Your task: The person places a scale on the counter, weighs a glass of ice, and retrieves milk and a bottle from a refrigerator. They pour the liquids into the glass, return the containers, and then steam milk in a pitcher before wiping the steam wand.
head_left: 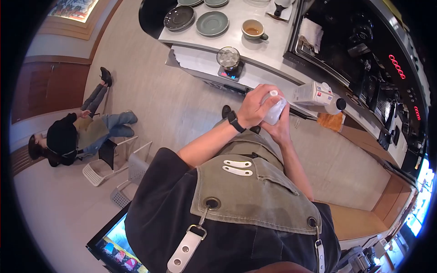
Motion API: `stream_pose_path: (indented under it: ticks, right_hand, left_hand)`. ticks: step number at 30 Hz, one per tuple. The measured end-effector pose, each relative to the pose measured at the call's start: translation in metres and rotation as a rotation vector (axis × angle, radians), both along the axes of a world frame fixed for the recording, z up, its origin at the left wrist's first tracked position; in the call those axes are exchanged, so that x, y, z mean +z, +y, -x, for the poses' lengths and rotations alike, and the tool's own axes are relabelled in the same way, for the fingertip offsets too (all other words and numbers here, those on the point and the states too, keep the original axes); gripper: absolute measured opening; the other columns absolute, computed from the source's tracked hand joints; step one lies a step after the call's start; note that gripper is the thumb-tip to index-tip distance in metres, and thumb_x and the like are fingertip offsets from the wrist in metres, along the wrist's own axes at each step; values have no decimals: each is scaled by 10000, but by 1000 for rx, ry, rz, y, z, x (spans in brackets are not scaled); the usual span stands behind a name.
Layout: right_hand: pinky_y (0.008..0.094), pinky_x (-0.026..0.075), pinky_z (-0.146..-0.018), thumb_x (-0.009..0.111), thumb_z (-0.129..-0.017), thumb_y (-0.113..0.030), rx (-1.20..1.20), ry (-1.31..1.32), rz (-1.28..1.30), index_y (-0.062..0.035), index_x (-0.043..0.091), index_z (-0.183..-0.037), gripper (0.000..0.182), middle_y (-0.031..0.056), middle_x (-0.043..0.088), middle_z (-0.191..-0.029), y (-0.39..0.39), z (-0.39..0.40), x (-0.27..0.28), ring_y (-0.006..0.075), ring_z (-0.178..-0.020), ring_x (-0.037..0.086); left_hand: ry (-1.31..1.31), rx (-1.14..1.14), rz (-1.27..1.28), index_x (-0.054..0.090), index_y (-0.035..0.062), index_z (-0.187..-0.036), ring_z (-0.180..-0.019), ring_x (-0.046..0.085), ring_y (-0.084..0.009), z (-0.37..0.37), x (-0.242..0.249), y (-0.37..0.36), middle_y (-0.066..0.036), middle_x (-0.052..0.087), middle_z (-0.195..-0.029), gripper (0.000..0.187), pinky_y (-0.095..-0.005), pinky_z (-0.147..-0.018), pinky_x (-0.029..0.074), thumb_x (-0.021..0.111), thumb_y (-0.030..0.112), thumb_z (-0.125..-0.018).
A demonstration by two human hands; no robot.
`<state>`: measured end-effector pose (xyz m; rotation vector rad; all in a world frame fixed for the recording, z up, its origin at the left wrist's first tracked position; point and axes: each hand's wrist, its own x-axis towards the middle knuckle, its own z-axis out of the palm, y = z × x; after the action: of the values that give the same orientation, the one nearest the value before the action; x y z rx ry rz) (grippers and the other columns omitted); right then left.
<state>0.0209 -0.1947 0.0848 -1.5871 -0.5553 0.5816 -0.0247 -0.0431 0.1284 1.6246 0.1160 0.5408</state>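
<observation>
Pale squeeze bottle (271,115) sits between left hand (255,104) and right hand (279,129), in front of the apron (255,191); both grips are wrapped round it. Long axis runs roughly away from the body, white tip at the far end. Ice glass (228,56) on the scale (231,74) lies ahead and to the left, apart, left hand nearer. Carton (311,93) is right, nearer right hand.

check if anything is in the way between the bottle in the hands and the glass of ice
Apart from the left hand holding the bottle, nothing visible stands between it and the glass of ice on the scale.
</observation>
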Motion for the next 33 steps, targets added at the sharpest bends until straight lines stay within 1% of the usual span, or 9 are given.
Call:
stream_pose_path:
  ticks: [2, 4, 5, 8, 9, 15, 21, 29, 33]
  right_hand:
    - [415, 469, -1064, 927, -705, -182, 1, 62, 32, -11, 350, -1459, 965, 165, 541, -1351, 11, -3, 14, 274, -1243, 573]
    - [414, 473, -1062, 927, -689, -188, 1, -81, 110, 1, 375, -1445, 955, 174, 565, -1341, 25, -11, 33, 291, -1234, 589]
    - [413, 475, -1061, 927, -682, -191, -9, -149, 154, 7, 388, -1438, 950, 179, 576, -1336, 31, -13, 39, 299, -1230, 598]
    - [417, 478, -1059, 933, -655, -207, -51, -374, 325, 14, 403, -1432, 966, 206, 590, -1338, 48, -29, 40, 327, -1237, 603]
    - [426, 483, -1050, 931, -644, -219, -38, -368, 352, 13, 427, -1419, 953, 233, 613, -1299, 55, -35, 46, 367, -1221, 614]
    - [470, 490, -1033, 900, -644, -240, 44, -566, 504, -2, 483, -1406, 901, 241, 635, -1286, 90, -59, 66, 420, -1201, 617]
    - [481, 484, -1043, 880, -643, -236, 74, -584, 647, -38, 487, -1427, 899, 209, 622, -1336, 111, -60, 77, 416, -1235, 594]
    - [486, 480, -1044, 866, -657, -242, 114, -599, 760, -64, 487, -1424, 874, 210, 627, -1322, 114, -57, 83, 412, -1246, 587]
    - [489, 483, -1013, 852, -672, -265, 134, -624, 790, -69, 487, -1424, 858, 209, 634, -1306, 112, -58, 90, 410, -1236, 590]
  left_hand:
    - [55, -48, 57, 680, 38, -1145, -1055, 671, -253, -5, 12, 20, -113, 714, -1115, 288, -364, -937, 516, 640, 295, -1022]
    - [34, -97, 79, 670, 7, -1177, -1161, 656, -205, -10, 22, 47, -129, 708, -1219, 287, -358, -1006, 496, 623, 253, -1036]
    - [12, -95, 30, 693, 21, -1187, -1190, 634, -221, -13, 22, 65, -128, 694, -1246, 280, -363, -1023, 484, 639, 238, -1019]
    - [-84, -147, -293, 713, 43, -1178, -1172, 632, -247, -20, 27, 127, -121, 686, -1217, 267, -371, -1019, 485, 655, 234, -1000]
    - [-62, -178, -334, 719, 49, -1168, -1158, 630, -254, -22, 31, 144, -116, 684, -1197, 263, -374, -1013, 485, 660, 236, -994]
    - [-65, -293, -627, 744, 97, -1140, -1100, 589, -264, -47, 24, 227, -73, 674, -1120, 255, -386, -987, 461, 678, 283, -979]
    - [-50, -356, -627, 762, 130, -1110, -1139, 586, -279, -66, 3, 257, -49, 697, -1137, 302, -394, -1009, 463, 656, 385, -988]
    - [-18, -471, -577, 763, 134, -1118, -1136, 599, -286, -78, -26, 269, -43, 699, -1154, 330, -402, -1020, 455, 637, 414, -995]
    - [-37, -464, -588, 764, 139, -1117, -1139, 600, -288, -80, -25, 270, -44, 698, -1163, 331, -412, -1023, 452, 639, 419, -991]
